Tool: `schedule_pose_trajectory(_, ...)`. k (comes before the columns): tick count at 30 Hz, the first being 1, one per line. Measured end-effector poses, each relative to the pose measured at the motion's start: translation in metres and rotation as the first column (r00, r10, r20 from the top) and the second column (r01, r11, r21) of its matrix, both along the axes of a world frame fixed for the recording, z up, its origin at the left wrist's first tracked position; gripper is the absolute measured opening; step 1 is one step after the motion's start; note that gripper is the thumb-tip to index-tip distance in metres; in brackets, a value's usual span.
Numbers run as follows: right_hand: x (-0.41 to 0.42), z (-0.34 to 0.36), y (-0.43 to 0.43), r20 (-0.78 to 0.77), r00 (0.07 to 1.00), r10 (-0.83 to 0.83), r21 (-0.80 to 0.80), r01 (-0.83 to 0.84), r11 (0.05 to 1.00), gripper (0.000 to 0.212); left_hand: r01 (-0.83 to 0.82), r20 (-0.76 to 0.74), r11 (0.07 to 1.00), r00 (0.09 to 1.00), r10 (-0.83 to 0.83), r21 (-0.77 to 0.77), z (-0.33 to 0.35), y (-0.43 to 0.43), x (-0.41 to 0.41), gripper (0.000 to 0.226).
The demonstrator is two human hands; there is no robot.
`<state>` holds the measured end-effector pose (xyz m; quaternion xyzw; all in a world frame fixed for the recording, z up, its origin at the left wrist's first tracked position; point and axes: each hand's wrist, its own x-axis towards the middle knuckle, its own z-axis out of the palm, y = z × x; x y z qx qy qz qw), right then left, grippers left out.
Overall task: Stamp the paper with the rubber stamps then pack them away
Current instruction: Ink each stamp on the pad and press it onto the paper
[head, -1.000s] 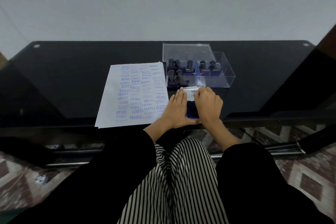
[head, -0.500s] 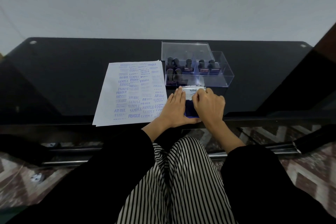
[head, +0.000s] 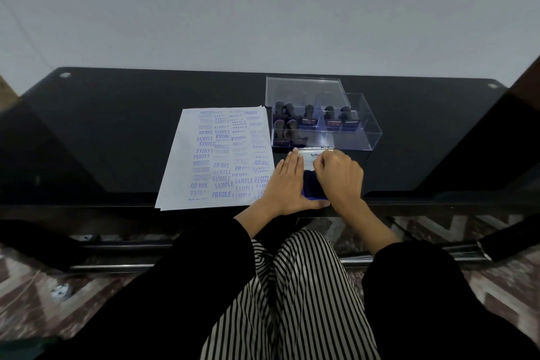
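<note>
Head view: the blue rectangular ink pad [head: 311, 188] lies between my hands. My left hand [head: 287, 184] lies flat and straight-fingered against its left side, and my right hand [head: 340, 177] curls over its right side, gripping it. The dark-handled rubber stamps [head: 309, 117] stand in the clear plastic box [head: 363, 128] just beyond my fingertips, and the stamped white paper [head: 216, 155] lies to the left.

Ink pad [head: 310, 187] mostly under hands [head: 285, 184] [head: 340, 178] (label txt partly hidden).

Glossy table [head: 117, 140] — clear plastic box [head: 365, 128].
</note>
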<state>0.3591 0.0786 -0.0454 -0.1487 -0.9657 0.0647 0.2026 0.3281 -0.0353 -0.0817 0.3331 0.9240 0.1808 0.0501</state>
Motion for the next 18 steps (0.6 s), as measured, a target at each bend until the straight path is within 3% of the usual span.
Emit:
schedule_pose_trajectory(10, -0.005, 0.014, -0.008, -0.087, 0.996, 0.018, -0.278, -0.042, 0.96, 0.045, -0.001, 0.017, 0.999, 1.0, 0.001, 0.035, 0.001, 0.0, 0.0, 0.121)
schedule_pose_trajectory(18, -0.006, 0.012, -0.022, 0.0, 0.998, 0.064, -0.279, -0.062, 0.958, 0.031, 0.012, 0.008, 0.999, 1.0, -0.013, 0.043, 0.003, -0.002, 0.001, 0.117)
